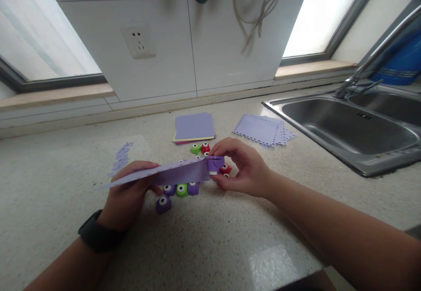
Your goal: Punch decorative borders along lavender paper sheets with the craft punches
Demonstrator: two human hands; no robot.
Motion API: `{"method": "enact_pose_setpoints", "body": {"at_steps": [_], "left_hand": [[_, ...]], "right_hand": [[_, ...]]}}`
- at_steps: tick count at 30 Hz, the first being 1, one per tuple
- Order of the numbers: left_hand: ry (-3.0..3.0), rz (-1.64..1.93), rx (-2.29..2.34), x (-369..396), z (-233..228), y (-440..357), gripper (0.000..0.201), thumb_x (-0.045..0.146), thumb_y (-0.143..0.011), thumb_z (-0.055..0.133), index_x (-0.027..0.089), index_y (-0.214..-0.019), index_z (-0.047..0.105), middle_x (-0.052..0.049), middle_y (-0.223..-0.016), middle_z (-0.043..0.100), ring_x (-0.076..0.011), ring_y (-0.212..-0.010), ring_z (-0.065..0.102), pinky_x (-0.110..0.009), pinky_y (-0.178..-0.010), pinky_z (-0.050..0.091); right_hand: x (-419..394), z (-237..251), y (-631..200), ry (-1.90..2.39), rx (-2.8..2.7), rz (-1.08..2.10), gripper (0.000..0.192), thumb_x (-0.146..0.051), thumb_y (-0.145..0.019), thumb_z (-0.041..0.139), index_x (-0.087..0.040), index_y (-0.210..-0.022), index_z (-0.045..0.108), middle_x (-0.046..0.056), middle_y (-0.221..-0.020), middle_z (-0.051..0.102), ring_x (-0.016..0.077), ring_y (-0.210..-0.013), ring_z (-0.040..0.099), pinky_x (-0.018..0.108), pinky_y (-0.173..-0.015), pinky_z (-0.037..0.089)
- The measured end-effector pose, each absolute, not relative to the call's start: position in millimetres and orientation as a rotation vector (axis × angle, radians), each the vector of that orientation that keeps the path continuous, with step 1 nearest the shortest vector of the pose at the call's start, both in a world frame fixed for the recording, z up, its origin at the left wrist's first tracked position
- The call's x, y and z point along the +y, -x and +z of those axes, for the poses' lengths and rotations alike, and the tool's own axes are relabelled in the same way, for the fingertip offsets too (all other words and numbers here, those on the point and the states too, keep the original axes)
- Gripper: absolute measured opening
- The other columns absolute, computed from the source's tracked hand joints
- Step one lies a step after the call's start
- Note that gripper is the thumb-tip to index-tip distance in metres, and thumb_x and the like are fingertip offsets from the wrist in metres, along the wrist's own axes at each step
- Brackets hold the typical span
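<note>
The left hand (126, 194) pinches a purple sheet (164, 175) above the bench (230, 238); the right hand (241, 166) fingers squeeze a purple punch (214, 163) on its edge. Punched sheets (263, 129) lie by the sink (348, 126); a stack (194, 127) looks unpunched.

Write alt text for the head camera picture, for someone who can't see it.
Over a speckled countertop, the left hand holds a purple paper sheet while the right hand pinches a small purple craft punch on its edge. More small punches, paper stacks and a steel sink lie beyond.
</note>
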State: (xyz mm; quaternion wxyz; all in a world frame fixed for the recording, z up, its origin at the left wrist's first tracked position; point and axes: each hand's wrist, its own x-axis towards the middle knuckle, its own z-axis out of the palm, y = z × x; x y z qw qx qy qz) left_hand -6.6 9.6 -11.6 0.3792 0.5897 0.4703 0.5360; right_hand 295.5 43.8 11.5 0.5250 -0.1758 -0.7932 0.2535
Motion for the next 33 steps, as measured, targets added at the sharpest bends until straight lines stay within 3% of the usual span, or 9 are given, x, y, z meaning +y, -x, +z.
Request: {"method": "enact_pose_setpoints", "body": {"at_steps": [10, 17, 23, 28, 33], "left_hand": [[-1.457, 1.316, 1.379, 10.5, -5.2, 2.2, 0.026, 0.037, -0.087, 0.076, 0.015, -0.095, 0.068, -0.002, -0.071, 0.072, -0.0167, -0.051, 0.066, -0.029, -0.058, 0.055], [-1.306, 1.306, 1.406, 8.5, -5.9, -0.6, 0.038, 0.043, -0.079, 0.082, 0.013, -0.096, 0.065, -0.004, -0.069, 0.072, -0.0216, -0.052, 0.068, -0.03, -0.053, 0.057], [-1.237, 1.335, 1.388, 7.9, 1.6, -9.0, 0.039, 0.038, -0.077, 0.083, 0.014, -0.1, 0.062, -0.005, -0.08, 0.075, -0.0197, -0.049, 0.068, -0.029, -0.049, 0.058], [-1.225, 1.33, 1.36, 5.4, 2.9, -10.5, 0.04, 0.038, -0.077, 0.082, 0.014, -0.1, 0.061, -0.005, -0.077, 0.074, -0.0183, -0.048, 0.066, -0.028, -0.048, 0.057], [-1.08, 1.304, 1.248, 0.6, -0.7, -14.0, 0.04, 0.035, -0.078, 0.083, 0.016, -0.105, 0.061, -0.005, -0.093, 0.075, -0.017, -0.05, 0.065, -0.03, -0.043, 0.056]], "right_hand": [[42.2, 12.1, -295.8, 0.564, -1.921, 0.759, 0.036, -0.024, -0.084, 0.078, -0.019, -0.114, 0.059, 0.007, -0.103, 0.064, 0.0174, -0.086, 0.063, 0.035, -0.076, 0.055], [43.6, 13.0, -292.9, 0.792, -1.799, 1.116, 0.04, -0.034, -0.086, 0.075, -0.013, -0.116, 0.058, 0.007, -0.093, 0.061, 0.0138, -0.073, 0.058, 0.033, -0.068, 0.05], [45.3, 12.7, -288.9, 0.837, -1.635, 1.324, 0.041, -0.034, -0.084, 0.077, -0.015, -0.113, 0.055, 0.003, -0.086, 0.059, 0.0115, -0.069, 0.055, 0.029, -0.063, 0.046], [44.5, 13.5, -287.6, 0.829, -1.591, 1.44, 0.042, -0.032, -0.083, 0.079, -0.013, -0.112, 0.055, 0.001, -0.083, 0.058, 0.0083, -0.067, 0.053, 0.024, -0.062, 0.045], [44.6, 11.4, -286.7, 0.813, -1.54, 1.547, 0.044, -0.031, -0.081, 0.083, -0.013, -0.112, 0.057, -0.002, -0.077, 0.058, 0.0072, -0.066, 0.053, 0.022, -0.062, 0.046]]}}
